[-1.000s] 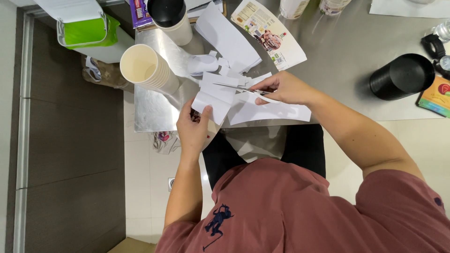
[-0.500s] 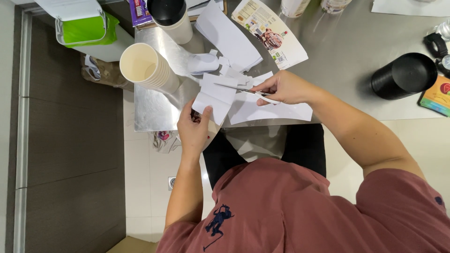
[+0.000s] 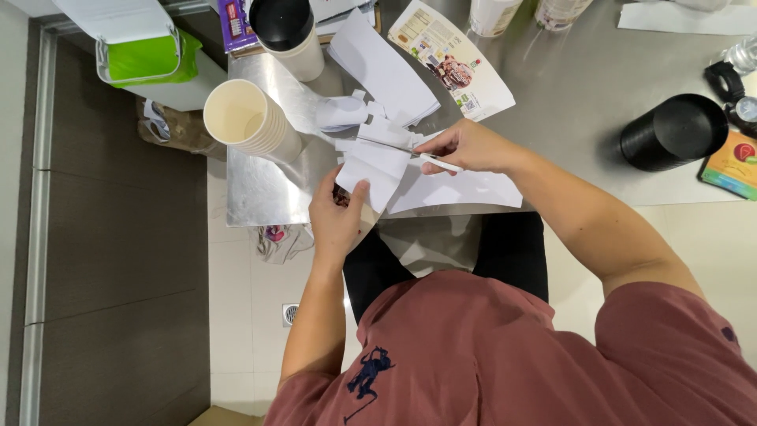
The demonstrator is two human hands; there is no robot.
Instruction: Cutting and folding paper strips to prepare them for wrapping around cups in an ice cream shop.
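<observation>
My left hand (image 3: 337, 221) pinches the lower edge of a white paper piece (image 3: 378, 162) held over the front edge of the steel table (image 3: 568, 95). My right hand (image 3: 465, 147) grips white-handled scissors (image 3: 410, 150), whose blades point left into the top of that paper. Under the hands lies a larger white sheet (image 3: 465, 189). Small white offcuts (image 3: 347, 114) lie just beyond the paper.
A stack of cream paper cups (image 3: 248, 122) lies on its side at the table's left. A black-lidded cup (image 3: 288, 31), a printed cup sleeve (image 3: 453, 67), white sheets (image 3: 382, 67) and a black cylinder (image 3: 670, 130) stand around. A green-and-white bin (image 3: 138, 51) sits at far left.
The scissors have shifted slightly left along the paper's top edge. My left hand has kept its hold on the paper.
</observation>
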